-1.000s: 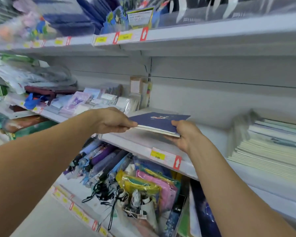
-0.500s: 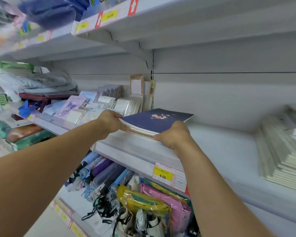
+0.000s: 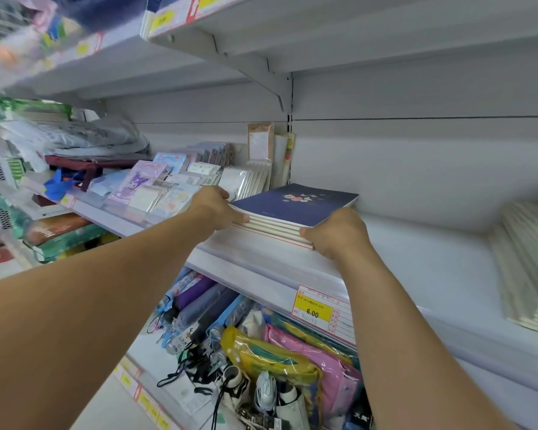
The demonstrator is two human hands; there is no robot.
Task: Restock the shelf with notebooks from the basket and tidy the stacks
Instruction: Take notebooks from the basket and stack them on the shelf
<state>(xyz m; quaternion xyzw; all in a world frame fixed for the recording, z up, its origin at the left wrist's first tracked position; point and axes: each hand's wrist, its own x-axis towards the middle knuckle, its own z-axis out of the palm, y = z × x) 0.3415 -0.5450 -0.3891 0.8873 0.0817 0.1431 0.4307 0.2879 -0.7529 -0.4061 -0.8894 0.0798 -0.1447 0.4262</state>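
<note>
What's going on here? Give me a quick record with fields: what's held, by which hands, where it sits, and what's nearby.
held item: stack of navy-covered notebooks
left hand: grips the stack's left edge
right hand: grips the stack's near right corner
place: on the white shelf, near its front edge
to the left: packaged stationery cards
to the right: pale notebook stack, blurred
price tag: yellow, reads 6.00
shelf below: folded umbrellas and a pink pouch

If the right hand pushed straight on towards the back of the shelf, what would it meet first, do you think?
Probably nothing before the back wall: the right hand grips the notebooks, and the shelf behind looks bare, though depth is unclear.
</note>
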